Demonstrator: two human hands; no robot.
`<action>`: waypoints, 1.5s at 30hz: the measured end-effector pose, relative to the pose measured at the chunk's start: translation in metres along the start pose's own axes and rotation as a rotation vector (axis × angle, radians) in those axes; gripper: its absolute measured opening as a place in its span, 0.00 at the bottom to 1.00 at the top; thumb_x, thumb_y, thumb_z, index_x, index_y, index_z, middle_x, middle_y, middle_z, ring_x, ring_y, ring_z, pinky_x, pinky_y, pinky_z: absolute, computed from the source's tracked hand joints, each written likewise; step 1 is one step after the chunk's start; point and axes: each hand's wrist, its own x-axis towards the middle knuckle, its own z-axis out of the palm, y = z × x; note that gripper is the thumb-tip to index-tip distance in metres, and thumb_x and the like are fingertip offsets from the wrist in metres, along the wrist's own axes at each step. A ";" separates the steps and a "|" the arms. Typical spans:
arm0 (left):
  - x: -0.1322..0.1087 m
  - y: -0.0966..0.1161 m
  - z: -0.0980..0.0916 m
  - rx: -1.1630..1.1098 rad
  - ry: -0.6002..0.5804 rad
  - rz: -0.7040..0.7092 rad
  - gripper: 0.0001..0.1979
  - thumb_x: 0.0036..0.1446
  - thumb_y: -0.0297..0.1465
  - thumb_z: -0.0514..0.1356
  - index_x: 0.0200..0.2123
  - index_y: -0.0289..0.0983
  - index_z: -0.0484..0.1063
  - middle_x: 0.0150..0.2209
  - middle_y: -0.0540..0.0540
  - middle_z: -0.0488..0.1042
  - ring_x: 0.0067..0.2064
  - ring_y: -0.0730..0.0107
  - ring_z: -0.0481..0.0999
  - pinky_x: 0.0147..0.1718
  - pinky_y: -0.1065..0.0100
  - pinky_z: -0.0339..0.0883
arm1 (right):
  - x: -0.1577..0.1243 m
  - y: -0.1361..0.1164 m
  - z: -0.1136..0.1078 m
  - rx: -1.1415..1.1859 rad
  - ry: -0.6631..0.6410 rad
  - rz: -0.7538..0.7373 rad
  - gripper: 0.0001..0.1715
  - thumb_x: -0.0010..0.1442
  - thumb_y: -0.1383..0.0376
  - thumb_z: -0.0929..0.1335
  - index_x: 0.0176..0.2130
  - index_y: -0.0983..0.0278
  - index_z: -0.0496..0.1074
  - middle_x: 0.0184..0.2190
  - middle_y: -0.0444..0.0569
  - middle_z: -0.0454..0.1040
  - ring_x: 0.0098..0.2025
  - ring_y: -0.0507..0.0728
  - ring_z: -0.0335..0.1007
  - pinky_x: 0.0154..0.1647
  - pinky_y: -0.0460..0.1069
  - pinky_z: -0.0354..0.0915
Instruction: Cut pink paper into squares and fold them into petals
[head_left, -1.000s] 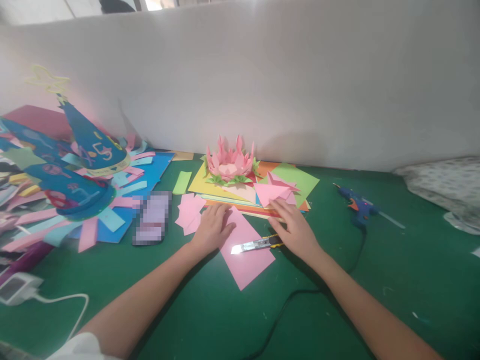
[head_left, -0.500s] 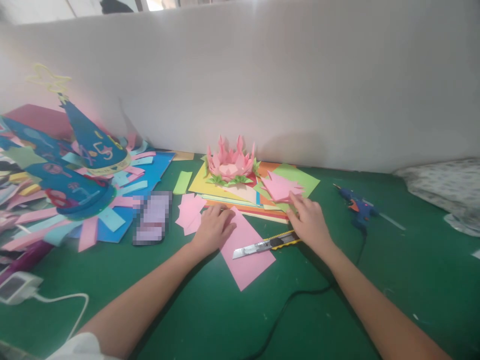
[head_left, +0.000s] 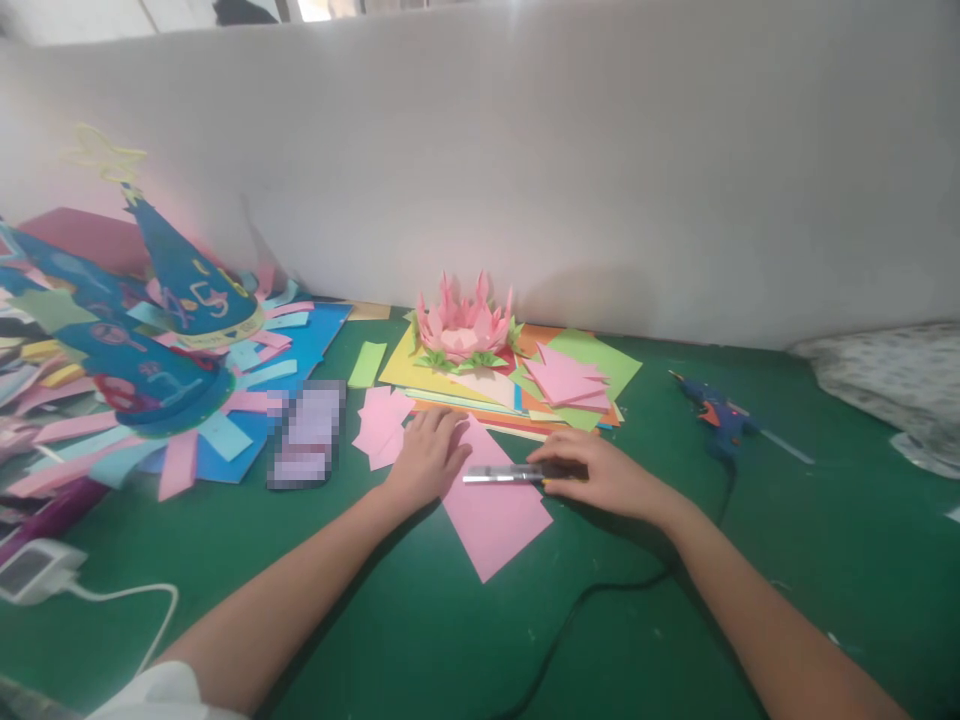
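My right hand (head_left: 600, 475) is closed around the handle of a utility knife (head_left: 499, 474), its blade pointing left over a folded pink sheet of paper (head_left: 499, 530). At the sheet's upper left edge rests my left hand (head_left: 427, 455), fingers laid on the paper and apart. Just left of that hand are small pink paper pieces (head_left: 379, 425). Beyond my hands a pink paper lotus (head_left: 465, 325) with green leaves stands on stacked coloured sheets (head_left: 405, 367). To its right lie cut pink pieces (head_left: 566, 378) on a green sheet.
A blue glue gun (head_left: 720, 415) lies at the right, its black cord (head_left: 577, 610) curving across the green table (head_left: 390, 630). At the left are a blurred-out phone (head_left: 306, 435), blue cone hats (head_left: 195, 280) with paper strips, and a white charger (head_left: 37, 572). A white wall rises behind.
My right hand has moved from the cut pink pieces down to the utility knife and taken hold of it. The knife has turned to lie more level. My left hand stays on the paper.
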 end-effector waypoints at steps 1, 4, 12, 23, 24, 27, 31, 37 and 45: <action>0.000 0.000 0.001 0.018 0.018 -0.011 0.18 0.58 0.33 0.54 0.51 0.36 0.61 0.49 0.38 0.67 0.50 0.55 0.64 0.48 0.53 0.59 | 0.000 0.003 0.001 -0.017 0.060 0.024 0.15 0.57 0.59 0.67 0.45 0.57 0.73 0.40 0.48 0.73 0.40 0.58 0.69 0.38 0.51 0.66; -0.001 0.000 0.002 0.063 0.045 -0.060 0.24 0.57 0.38 0.56 0.54 0.34 0.58 0.50 0.35 0.66 0.52 0.52 0.63 0.49 0.52 0.57 | 0.003 0.012 0.006 -0.137 0.297 0.101 0.17 0.58 0.59 0.66 0.48 0.57 0.71 0.43 0.50 0.72 0.44 0.60 0.68 0.42 0.54 0.65; -0.003 0.006 -0.004 0.074 -0.040 -0.081 0.41 0.45 0.55 0.59 0.56 0.36 0.57 0.50 0.36 0.65 0.52 0.46 0.62 0.50 0.47 0.52 | 0.009 0.003 0.020 -0.470 0.464 0.109 0.22 0.61 0.59 0.63 0.52 0.63 0.68 0.46 0.57 0.72 0.48 0.67 0.65 0.46 0.61 0.62; -0.006 0.011 -0.005 0.084 -0.051 -0.016 0.40 0.45 0.57 0.56 0.54 0.36 0.59 0.49 0.36 0.66 0.49 0.48 0.64 0.46 0.51 0.55 | 0.014 -0.023 0.055 -0.409 0.074 -0.141 0.32 0.61 0.50 0.61 0.61 0.57 0.58 0.63 0.57 0.54 0.64 0.67 0.49 0.59 0.66 0.50; -0.006 0.010 -0.005 0.091 -0.051 -0.014 0.40 0.45 0.57 0.56 0.54 0.35 0.60 0.49 0.36 0.66 0.48 0.48 0.64 0.46 0.51 0.56 | 0.014 -0.024 0.055 -0.402 0.060 -0.139 0.31 0.62 0.50 0.61 0.61 0.57 0.58 0.63 0.56 0.53 0.64 0.66 0.48 0.60 0.66 0.49; -0.006 0.009 -0.003 0.103 -0.048 -0.001 0.41 0.45 0.57 0.56 0.55 0.34 0.59 0.48 0.35 0.66 0.47 0.48 0.64 0.44 0.52 0.57 | 0.013 -0.028 0.053 -0.368 0.025 -0.133 0.28 0.64 0.53 0.60 0.61 0.57 0.58 0.64 0.55 0.52 0.65 0.65 0.47 0.60 0.66 0.48; -0.006 0.008 -0.002 0.085 -0.046 0.008 0.45 0.45 0.58 0.56 0.57 0.32 0.55 0.50 0.33 0.66 0.48 0.46 0.65 0.44 0.52 0.58 | 0.013 -0.031 0.052 -0.289 0.009 -0.154 0.28 0.65 0.55 0.58 0.62 0.57 0.55 0.64 0.51 0.51 0.65 0.63 0.46 0.62 0.66 0.45; -0.005 0.008 -0.002 0.035 -0.066 0.031 0.44 0.46 0.54 0.59 0.59 0.34 0.52 0.49 0.33 0.67 0.49 0.47 0.66 0.46 0.51 0.59 | 0.013 -0.026 0.055 -0.139 0.175 -0.149 0.26 0.64 0.58 0.61 0.60 0.60 0.59 0.61 0.53 0.59 0.62 0.62 0.53 0.60 0.61 0.55; -0.005 0.009 -0.002 -0.084 -0.050 0.183 0.31 0.52 0.41 0.61 0.55 0.36 0.55 0.47 0.36 0.70 0.48 0.51 0.70 0.45 0.52 0.64 | 0.014 -0.020 0.058 -0.145 0.248 -0.123 0.24 0.64 0.60 0.62 0.58 0.59 0.63 0.60 0.54 0.60 0.61 0.63 0.55 0.59 0.63 0.56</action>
